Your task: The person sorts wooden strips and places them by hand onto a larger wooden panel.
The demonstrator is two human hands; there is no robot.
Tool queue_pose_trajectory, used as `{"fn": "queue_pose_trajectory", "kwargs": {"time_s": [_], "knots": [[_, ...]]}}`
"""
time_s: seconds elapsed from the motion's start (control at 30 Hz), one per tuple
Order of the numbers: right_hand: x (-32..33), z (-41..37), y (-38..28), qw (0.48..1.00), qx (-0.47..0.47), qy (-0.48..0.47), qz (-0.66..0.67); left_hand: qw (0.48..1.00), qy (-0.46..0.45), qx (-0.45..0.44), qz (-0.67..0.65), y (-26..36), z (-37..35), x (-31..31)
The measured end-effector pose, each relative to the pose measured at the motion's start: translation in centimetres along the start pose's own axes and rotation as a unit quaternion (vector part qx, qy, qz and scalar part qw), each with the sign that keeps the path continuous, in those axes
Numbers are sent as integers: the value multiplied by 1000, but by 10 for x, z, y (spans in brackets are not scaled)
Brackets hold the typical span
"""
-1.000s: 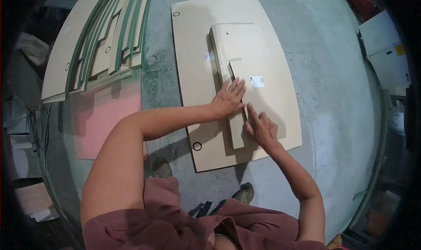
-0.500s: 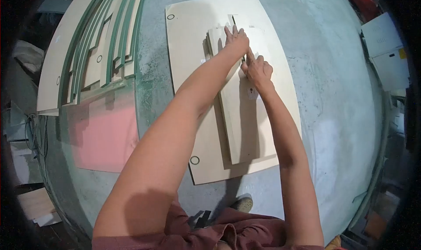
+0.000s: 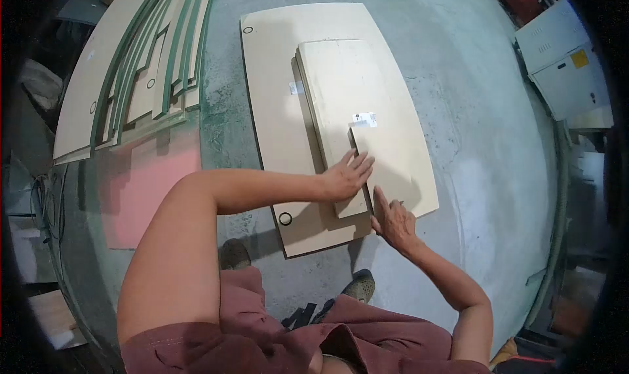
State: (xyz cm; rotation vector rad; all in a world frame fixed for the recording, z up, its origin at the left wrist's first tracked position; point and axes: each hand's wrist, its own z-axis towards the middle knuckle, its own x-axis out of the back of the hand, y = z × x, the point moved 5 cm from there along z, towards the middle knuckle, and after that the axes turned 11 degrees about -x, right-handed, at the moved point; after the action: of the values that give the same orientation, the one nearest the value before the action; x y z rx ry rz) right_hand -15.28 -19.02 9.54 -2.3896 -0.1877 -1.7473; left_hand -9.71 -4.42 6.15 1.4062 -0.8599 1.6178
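Observation:
A narrow pale board (image 3: pixel 334 79) rests in a small stack on a large curved-sided board (image 3: pixel 272 125) on the floor. Along the upper board lies a thin dark strip (image 3: pixel 354 140), below a white label (image 3: pixel 364 119). My left hand (image 3: pixel 347 178) is flat with its fingers apart, over the strip and the board. My right hand (image 3: pixel 395 226) is at the strip's near end, index finger extended along it and thumb beside it. The fingers partly hide the strip.
Green-edged boards (image 3: pixel 160 79) lie at the upper left, beside a pink patch (image 3: pixel 151 190) on the floor. A white cabinet (image 3: pixel 563 79) stands at the right. My shoes (image 3: pixel 360 286) are close to the large board's near edge.
Both hands have come back toward my body along the upper board, and the dark strip has moved with them. The label is now uncovered.

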Motion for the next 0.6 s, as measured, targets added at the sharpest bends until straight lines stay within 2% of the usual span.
{"fn": "queue_pose_trajectory", "kwargs": {"time_s": [0.13,0.33,0.6], "knots": [[-3,-13,11,997,23,66,10,1000,24,-10,-13,13,3,3],[-3,-10,11,998,35,49,8,997,58,-34,-37,0,2,3],[2,-3,7,999,14,17,41,994,71,16,-84,0,-1,6]]}}
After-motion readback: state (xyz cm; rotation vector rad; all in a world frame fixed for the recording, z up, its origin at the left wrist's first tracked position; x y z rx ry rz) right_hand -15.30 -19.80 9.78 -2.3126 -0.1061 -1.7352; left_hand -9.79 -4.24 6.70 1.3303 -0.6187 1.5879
